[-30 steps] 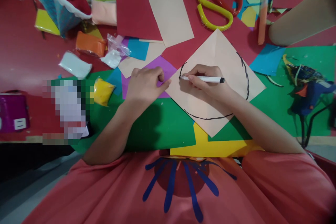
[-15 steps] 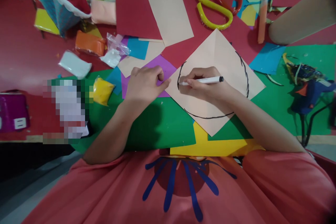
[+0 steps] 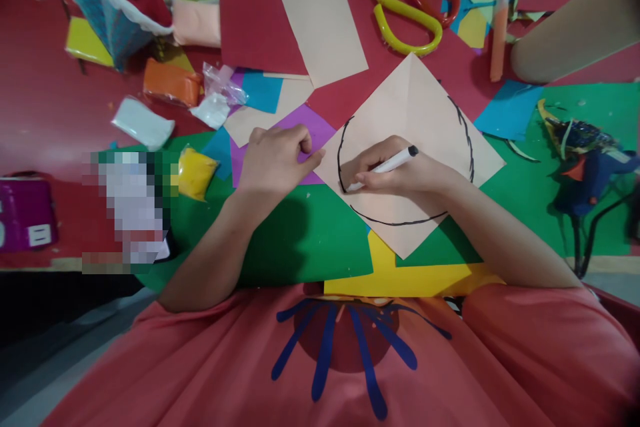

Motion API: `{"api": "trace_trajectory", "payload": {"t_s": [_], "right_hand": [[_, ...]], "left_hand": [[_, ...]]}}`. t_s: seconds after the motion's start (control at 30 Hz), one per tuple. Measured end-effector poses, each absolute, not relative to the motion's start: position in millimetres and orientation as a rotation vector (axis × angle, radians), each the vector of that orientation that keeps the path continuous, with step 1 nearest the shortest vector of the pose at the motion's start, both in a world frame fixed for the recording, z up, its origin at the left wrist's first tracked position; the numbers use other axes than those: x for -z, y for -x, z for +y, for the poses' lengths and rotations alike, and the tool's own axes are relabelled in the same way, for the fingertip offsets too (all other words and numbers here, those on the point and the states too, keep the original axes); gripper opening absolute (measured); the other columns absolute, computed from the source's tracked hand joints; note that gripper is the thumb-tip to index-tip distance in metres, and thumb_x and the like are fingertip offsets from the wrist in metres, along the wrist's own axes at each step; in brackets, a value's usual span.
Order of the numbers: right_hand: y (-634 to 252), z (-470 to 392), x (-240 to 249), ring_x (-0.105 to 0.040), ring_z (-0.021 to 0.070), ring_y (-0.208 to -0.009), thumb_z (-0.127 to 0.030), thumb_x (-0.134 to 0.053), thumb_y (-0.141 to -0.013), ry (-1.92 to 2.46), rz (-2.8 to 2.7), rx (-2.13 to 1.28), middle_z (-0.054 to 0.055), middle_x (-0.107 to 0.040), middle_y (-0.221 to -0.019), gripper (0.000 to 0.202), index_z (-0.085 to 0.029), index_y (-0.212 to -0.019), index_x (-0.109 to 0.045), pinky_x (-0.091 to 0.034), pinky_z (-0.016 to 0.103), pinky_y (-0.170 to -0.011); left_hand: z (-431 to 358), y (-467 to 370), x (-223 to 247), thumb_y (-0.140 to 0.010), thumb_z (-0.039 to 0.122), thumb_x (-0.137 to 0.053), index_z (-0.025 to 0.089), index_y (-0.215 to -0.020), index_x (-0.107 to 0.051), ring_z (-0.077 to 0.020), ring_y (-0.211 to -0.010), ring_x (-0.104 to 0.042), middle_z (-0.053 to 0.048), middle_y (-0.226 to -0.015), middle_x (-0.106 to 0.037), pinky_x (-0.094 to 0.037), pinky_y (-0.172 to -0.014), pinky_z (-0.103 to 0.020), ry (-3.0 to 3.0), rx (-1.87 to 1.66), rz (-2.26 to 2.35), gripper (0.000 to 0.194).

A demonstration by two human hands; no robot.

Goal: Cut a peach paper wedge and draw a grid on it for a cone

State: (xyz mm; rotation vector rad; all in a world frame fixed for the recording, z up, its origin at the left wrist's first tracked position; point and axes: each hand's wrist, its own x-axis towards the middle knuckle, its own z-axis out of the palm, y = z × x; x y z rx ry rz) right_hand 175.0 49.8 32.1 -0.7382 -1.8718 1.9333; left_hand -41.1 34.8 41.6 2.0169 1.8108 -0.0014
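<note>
A square of pale peach paper [image 3: 415, 107] lies turned like a diamond, with a broken black curve drawn around its inside. In my right hand [image 3: 395, 163] is a white marker [image 3: 395, 161] with a black end, its tip at the lower end of the left line. My left hand [image 3: 280, 157] rests on purple paper [image 3: 320, 121] with fingers bent and thumb apart, the thumb by the peach sheet's left corner. It grips nothing that I can see. Beneath the sheets is green paper [image 3: 310, 233], with yellow paper [image 3: 415, 280] near my shirt.
Scissors [image 3: 407, 17] with red and yellow handles lie beyond the sheet. Clay packets, including a yellow one [image 3: 197, 173], are at left near a blurred-out object [image 3: 135, 207]. To the right are a blue glue gun [image 3: 585, 183] and a cardboard tube [image 3: 580, 27].
My right hand has moved the marker tip down, and the black line on the sheet's left side is longer. The marker tilts more steeply. My left hand stays in place.
</note>
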Motion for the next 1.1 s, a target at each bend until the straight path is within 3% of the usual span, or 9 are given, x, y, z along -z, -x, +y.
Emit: {"api": "trace_trajectory", "payload": {"t_s": [0.3,0.43,0.77,0.93,1.1], "right_hand": [[-180,53,-36,-0.063,0.0132,-0.077,-0.025,-0.067,-0.083,0.639,-1.897,-2.055,0.004,-0.070,-0.077,0.017,-0.014,-0.070,-0.069,-0.049,0.026,-0.073],[-181,52,-36,-0.063,0.0127,-0.074,-0.017,-0.065,-0.082,0.630,-1.868,-2.125,0.003,-0.071,-0.076,0.014,-0.015,-0.069,-0.069,-0.049,0.025,-0.069],[-181,52,-37,-0.063,0.0134,-0.078,-0.024,-0.067,-0.082,0.624,-1.880,-2.114,0.005,-0.072,-0.080,0.014,-0.014,-0.073,-0.070,-0.050,0.027,-0.073],[-174,49,-34,-0.061,0.0134,-0.071,-0.030,-0.066,-0.084,0.896,-1.860,-1.843,0.005,-0.070,-0.078,0.019,-0.014,-0.076,-0.068,-0.047,0.026,-0.063],[-170,50,-23,-0.061,0.0139,-0.078,-0.030,-0.057,-0.089,1.131,-1.718,-1.388,0.004,-0.069,-0.087,0.015,-0.018,-0.088,-0.066,-0.047,0.026,-0.068]], "left_hand": [[34,42,-41,-0.084,0.036,-0.057,0.024,-0.071,-0.049,-0.0198,-0.074,-0.060,0.002,-0.064,-0.056,-0.041,-0.090,-0.038,-2.016,0.002,1.809,0.020],[35,42,-41,-0.084,0.035,-0.057,0.023,-0.073,-0.049,-0.0191,-0.073,-0.059,0.002,-0.064,-0.055,-0.040,-0.090,-0.039,-2.012,0.015,1.812,0.019],[35,41,-42,-0.083,0.036,-0.057,0.023,-0.072,-0.050,-0.0205,-0.077,-0.061,0.001,-0.064,-0.056,-0.040,-0.091,-0.039,-1.997,0.014,1.817,0.019],[35,41,-43,-0.083,0.034,-0.056,0.023,-0.072,-0.052,-0.0214,-0.077,-0.061,0.000,-0.065,-0.058,-0.041,-0.091,-0.039,-2.011,0.008,1.813,0.016],[36,39,-45,-0.082,0.034,-0.058,0.023,-0.072,-0.051,-0.0218,-0.078,-0.062,0.000,-0.065,-0.058,-0.042,-0.091,-0.039,-2.018,0.024,1.815,0.016]]}}
